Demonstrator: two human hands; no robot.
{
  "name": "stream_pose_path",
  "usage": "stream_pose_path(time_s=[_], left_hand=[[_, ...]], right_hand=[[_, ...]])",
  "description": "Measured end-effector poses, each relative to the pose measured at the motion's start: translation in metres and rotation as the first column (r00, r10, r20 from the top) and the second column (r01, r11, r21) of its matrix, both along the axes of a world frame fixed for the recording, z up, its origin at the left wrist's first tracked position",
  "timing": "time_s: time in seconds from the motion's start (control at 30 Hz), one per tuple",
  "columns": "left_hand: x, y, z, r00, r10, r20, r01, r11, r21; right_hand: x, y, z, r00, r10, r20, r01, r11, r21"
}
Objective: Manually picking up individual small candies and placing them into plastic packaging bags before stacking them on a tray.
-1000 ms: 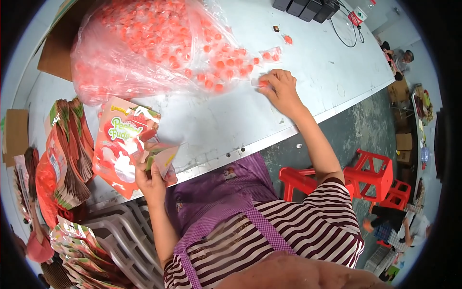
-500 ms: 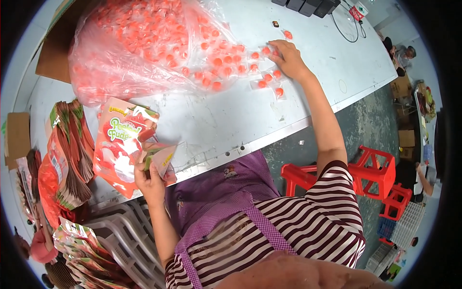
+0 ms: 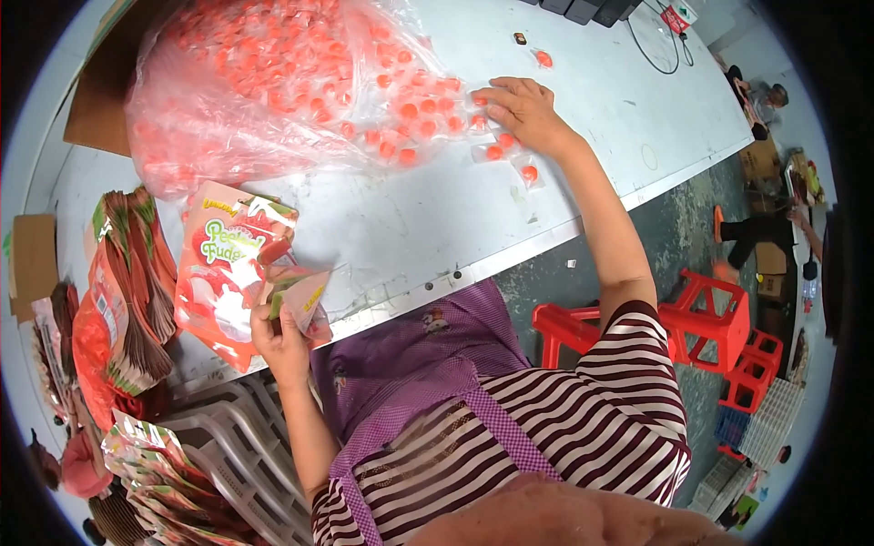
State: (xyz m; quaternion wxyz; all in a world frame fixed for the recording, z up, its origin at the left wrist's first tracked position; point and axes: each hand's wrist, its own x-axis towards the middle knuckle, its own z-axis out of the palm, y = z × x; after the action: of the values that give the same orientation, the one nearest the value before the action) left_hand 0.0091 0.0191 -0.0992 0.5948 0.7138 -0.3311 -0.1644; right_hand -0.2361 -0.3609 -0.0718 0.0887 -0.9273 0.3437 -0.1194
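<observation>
At the table's front edge, my left hand is closed, pinching the corner of a shiny pink and green pouch that has a clear part. Partly beneath it lies a larger pink printed pouch. My right hand reaches far over the table, fingers stretched out and slightly bent. Its fingertips rest at a red round candy in a clear wrapper; any candy under the palm is hidden. Several more wrapped candies spill from a big clear plastic bag full of them. Another wrapped candy lies close to my wrist.
An open cardboard box stands behind the bag. Stacked pouches sit at the left, with more pouches below near grey plastic crates. Red stools stand on the floor at right. Black blocks line the far edge.
My right hand has shifted a little left, onto the candies near the bag's spill. My left hand keeps its grip on the pouch. A person's legs have appeared at the far right.
</observation>
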Motion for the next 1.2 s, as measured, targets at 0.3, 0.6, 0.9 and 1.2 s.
stream_pose_path(time_s=[0.3,0.6,0.9,1.2], left_hand=[[-0.003,-0.002,0.005,0.998,0.003,-0.061,-0.004,1.000,-0.024],[0.001,0.001,0.000,1.000,-0.004,-0.013,0.004,1.000,-0.019],[-0.004,-0.005,0.006,0.999,0.038,-0.032,-0.040,0.997,-0.066],[0.000,0.002,0.003,0.998,-0.011,-0.065,0.009,1.000,-0.030]], right_hand=[[-0.040,0.029,-0.011,0.995,0.046,0.087,-0.045,0.999,-0.006],[-0.003,0.124,-0.011,0.985,-0.067,0.162,0.068,0.998,-0.003],[0.054,0.181,-0.021,0.940,-0.080,0.332,0.077,0.997,0.022],[0.086,0.171,-0.008,0.779,0.084,0.621,-0.127,0.992,0.026]])
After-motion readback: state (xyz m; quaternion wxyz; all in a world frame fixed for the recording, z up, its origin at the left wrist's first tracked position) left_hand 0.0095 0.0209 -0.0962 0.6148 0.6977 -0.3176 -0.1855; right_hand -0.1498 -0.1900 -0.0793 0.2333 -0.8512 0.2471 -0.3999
